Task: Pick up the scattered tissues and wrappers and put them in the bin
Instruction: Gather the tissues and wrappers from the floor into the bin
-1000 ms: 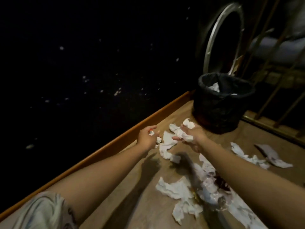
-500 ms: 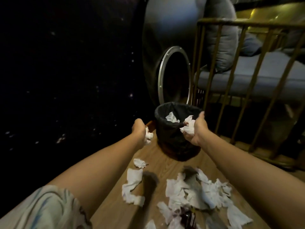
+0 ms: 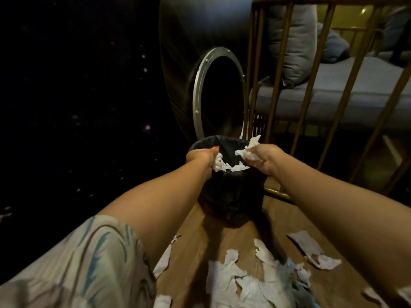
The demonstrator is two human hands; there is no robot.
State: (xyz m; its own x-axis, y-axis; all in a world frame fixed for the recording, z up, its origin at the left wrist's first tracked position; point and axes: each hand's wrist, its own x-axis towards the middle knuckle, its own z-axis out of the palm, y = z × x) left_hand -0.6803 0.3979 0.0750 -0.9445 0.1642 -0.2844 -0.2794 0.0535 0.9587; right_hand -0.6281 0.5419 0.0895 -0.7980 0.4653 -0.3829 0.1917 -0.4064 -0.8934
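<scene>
head view: both arms reach forward over the open mouth of a black-lined bin [image 3: 231,196] that stands on a wooden floor [image 3: 195,263]. the left hand [image 3: 201,155] is curled round a crumpled white tissue [image 3: 219,163], held at the bin's left rim. the right hand [image 3: 263,156] pinches a second tissue [image 3: 248,151] between thumb and fingers, above the bin's right rim. the two hands are apart, with the bin opening between them. a further white scrap [image 3: 239,167] shows between the hands; whether it lies inside the bin or hangs from a hand cannot be told. scattered tissues [image 3: 240,281] lie on the floor nearer the camera, below the bin, with a separate piece [image 3: 311,250] to the right. a patterned sleeve [image 3: 84,263] covers the left upper arm. behind the bin stands a round metal-rimmed opening [image 3: 198,94] in a dark curved surface; to its right, a railing of golden bars [image 3: 311,76] fronts a grey cushioned seat [image 3: 367,90].
</scene>
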